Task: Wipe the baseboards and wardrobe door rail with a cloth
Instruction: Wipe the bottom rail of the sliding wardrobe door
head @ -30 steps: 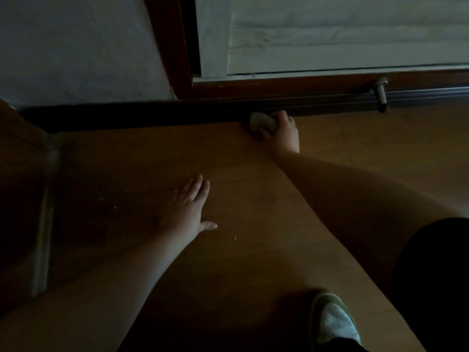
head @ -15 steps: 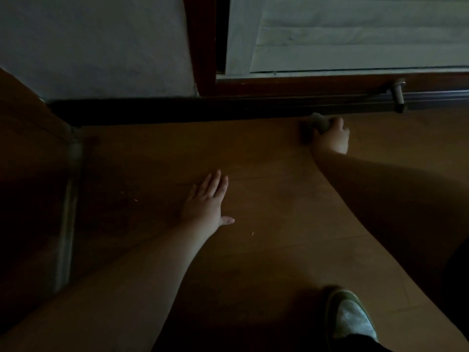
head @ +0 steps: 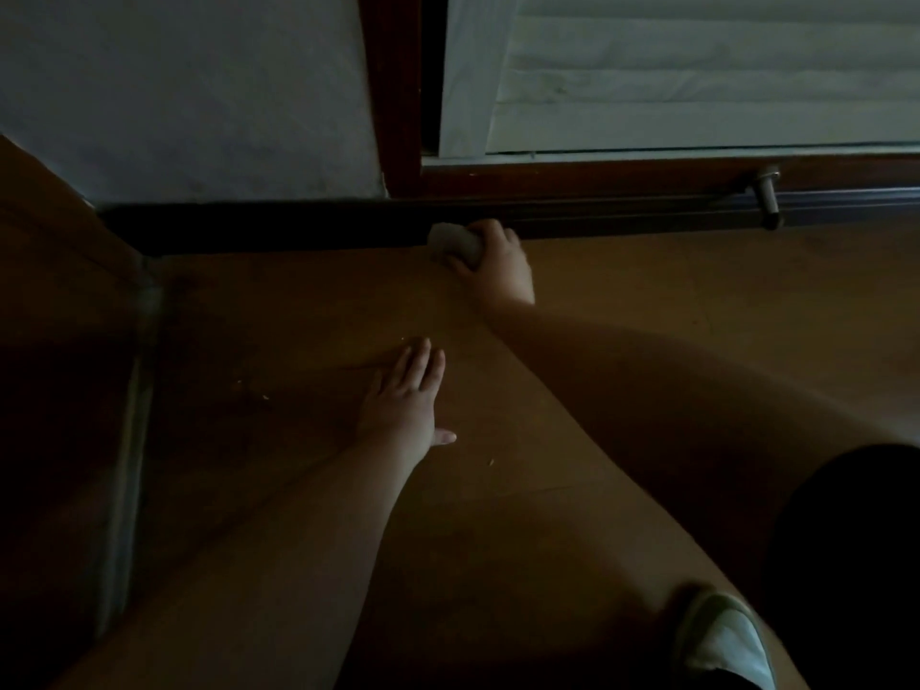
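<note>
My right hand (head: 498, 263) grips a small pale bunched cloth (head: 453, 241) and holds it against the dark baseboard (head: 259, 229) where it meets the door rail (head: 622, 219). The cloth sticks out to the left of my fingers. My left hand (head: 405, 400) lies flat on the wooden floor (head: 647, 291) with fingers straight, well short of the baseboard. The rail runs along the floor to the right, below a dark red door frame.
A metal doorstop (head: 766, 196) stands on the rail at the right. A wooden panel with a pale edge strip (head: 134, 415) borders the floor on the left. My shoe (head: 722, 639) is at the bottom right. Small crumbs lie on the floor near my left hand.
My right hand slid the cloth right along the rail, then back left to the spot below the door frame. My left hand stayed flat on the floor.
</note>
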A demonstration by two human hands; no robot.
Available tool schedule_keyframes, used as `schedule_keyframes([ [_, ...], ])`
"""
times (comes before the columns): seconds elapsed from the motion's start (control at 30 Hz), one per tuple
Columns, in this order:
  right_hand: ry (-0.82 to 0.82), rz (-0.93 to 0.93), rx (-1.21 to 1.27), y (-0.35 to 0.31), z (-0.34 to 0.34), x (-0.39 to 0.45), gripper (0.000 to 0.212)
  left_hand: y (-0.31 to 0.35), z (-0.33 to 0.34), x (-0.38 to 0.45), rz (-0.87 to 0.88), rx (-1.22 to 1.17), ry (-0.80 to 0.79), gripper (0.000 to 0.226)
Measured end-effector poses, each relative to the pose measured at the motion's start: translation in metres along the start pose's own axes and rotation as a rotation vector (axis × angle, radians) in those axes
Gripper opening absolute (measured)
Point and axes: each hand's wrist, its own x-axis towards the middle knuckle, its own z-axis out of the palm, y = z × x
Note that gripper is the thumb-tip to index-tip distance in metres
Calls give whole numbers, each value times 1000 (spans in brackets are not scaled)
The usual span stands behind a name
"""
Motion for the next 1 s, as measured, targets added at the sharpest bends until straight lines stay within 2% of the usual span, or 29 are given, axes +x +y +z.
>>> schedule_keyframes([
  [0.27, -148, -49, -339, 38, -87, 45, 45, -6, -1, -2, 21, -41, 10, 110],
  [0.5, -153, -43, -311, 50, -104, 52, 42, -8, 3, 0, 13, -78, 14, 111],
  [0.83, 3, 89, -52, 121, -160, 49, 35, -13, 13, 6, 0, -51, 15, 112],
  [1.0, 43, 135, -115, 152, -181, 49, 39, -11, 15, 1, -44, 4, 3, 109],
])
